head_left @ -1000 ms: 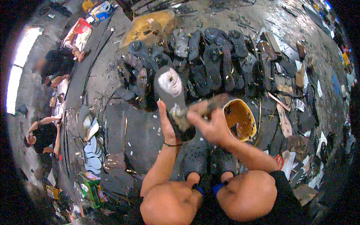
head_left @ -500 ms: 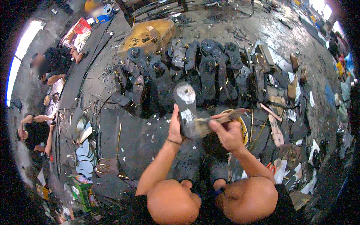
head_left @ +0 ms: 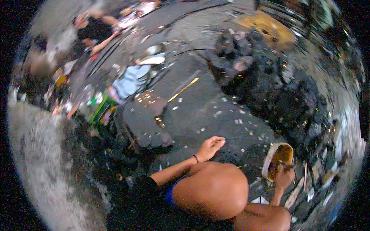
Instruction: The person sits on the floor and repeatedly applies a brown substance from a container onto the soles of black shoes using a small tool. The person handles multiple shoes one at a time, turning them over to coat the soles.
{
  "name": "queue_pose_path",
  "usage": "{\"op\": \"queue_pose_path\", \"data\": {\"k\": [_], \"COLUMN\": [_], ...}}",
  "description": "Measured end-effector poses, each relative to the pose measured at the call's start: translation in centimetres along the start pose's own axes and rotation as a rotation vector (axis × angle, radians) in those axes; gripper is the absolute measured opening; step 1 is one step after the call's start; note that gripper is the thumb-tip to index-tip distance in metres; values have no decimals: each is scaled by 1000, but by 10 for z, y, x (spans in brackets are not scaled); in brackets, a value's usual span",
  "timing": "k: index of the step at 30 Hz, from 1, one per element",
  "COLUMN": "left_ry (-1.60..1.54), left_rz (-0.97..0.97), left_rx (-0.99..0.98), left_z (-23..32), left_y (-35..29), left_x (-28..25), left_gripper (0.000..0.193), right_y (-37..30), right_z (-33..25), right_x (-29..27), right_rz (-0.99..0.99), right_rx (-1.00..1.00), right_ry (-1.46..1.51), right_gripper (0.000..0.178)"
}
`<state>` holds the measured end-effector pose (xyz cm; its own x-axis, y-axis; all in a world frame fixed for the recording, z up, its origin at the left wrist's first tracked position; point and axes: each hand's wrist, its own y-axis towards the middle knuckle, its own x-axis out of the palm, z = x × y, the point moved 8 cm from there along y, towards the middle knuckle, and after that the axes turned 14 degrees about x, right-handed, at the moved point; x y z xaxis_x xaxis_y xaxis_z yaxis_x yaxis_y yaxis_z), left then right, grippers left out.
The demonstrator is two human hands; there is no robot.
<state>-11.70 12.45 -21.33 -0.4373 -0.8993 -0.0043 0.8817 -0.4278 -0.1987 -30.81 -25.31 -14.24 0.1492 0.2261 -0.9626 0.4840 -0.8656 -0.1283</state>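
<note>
My left hand, with a dark band at the wrist, hovers over the dark floor covering beside my raised knee. Its fingers are loosely bent and stretched to the right, and nothing shows in them. At the lower right, my right hand grips a brush, largely hidden by the fingers and blurred. The brush dips into an oval tub with a pale rim and amber-brown, glue-like contents. Several dark shoe soles stand massed together beyond the tub, blurred.
A yellow slab lies at the far right. Light blue sole pieces, a gold strip, gold-trimmed dark pieces and a green box lie to the left. Co-workers in dark clothes sit at the upper left. Scraps litter the floor.
My view has swung left. The sole with shiny wet patches has left my left hand. My right hand has moved the brush from that sole into the tub.
</note>
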Motion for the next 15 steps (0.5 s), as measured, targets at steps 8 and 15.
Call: {"op": "queue_pose_path", "data": {"k": [8,15], "left_ry": [1424,1347], "left_rz": [1011,859], "left_rx": [365,64], "left_z": [157,166], "left_y": [-125,-118], "left_x": [-257,-283], "left_gripper": [73,47], "right_y": [-15,-8], "right_z": [48,86], "right_x": [-62,-9], "right_rz": [-123,-5], "right_rx": [143,59], "right_ry": [7,49], "right_gripper": [37,36]}}
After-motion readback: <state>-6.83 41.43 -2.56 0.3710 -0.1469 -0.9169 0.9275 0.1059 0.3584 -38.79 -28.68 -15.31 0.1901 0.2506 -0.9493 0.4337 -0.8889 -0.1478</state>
